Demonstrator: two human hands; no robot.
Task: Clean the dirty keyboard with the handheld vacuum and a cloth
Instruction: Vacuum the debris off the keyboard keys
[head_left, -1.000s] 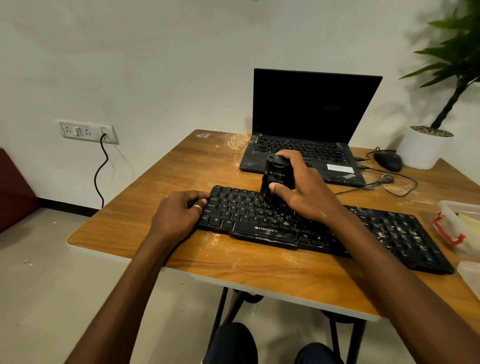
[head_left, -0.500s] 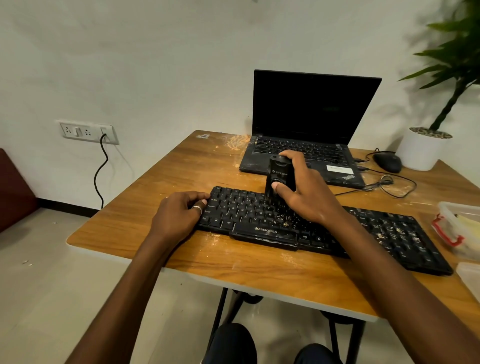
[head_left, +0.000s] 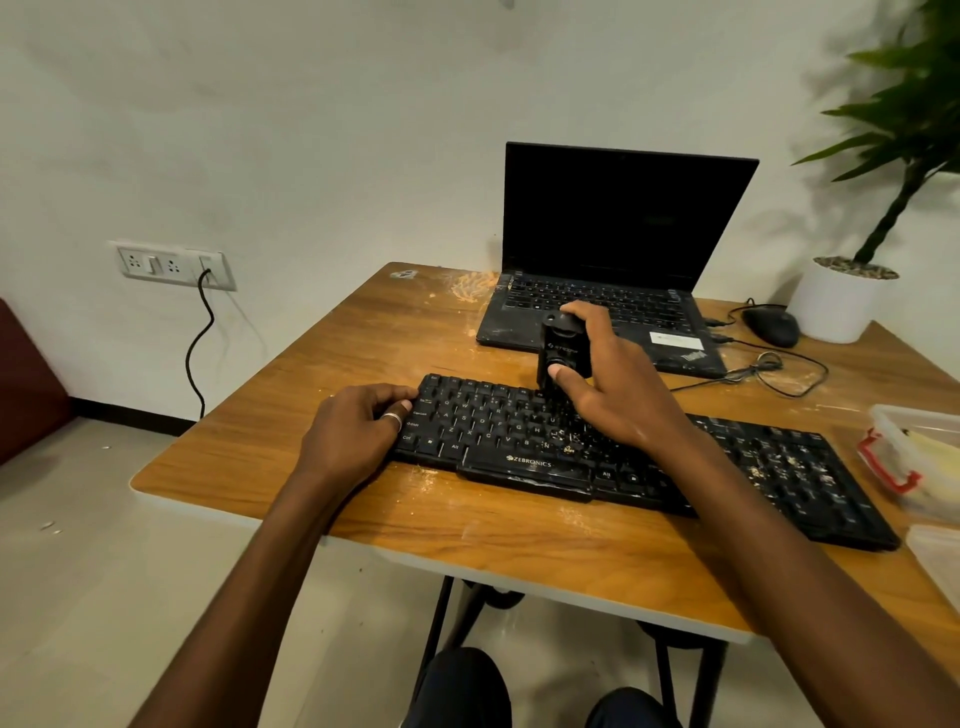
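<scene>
A black keyboard (head_left: 519, 441) lies across the wooden table (head_left: 322, 415), with pale crumbs scattered over its middle and right keys. My right hand (head_left: 613, 384) grips a small black handheld vacuum (head_left: 563, 348) upright, its lower end down on the upper middle rows of keys. My left hand (head_left: 358, 428) rests on the keyboard's left end, fingers curled over that edge. No cloth is plainly visible.
An open black laptop (head_left: 613, 249) stands behind the keyboard, dusty crumbs beside it. A mouse (head_left: 771, 327) with its cable and a white plant pot (head_left: 836, 301) sit at the back right. Clear plastic containers (head_left: 914, 457) lie at the right edge.
My right hand has slid the vacuum a little to the right and farther back along the keys. My left hand has stayed on the keyboard's left end.
</scene>
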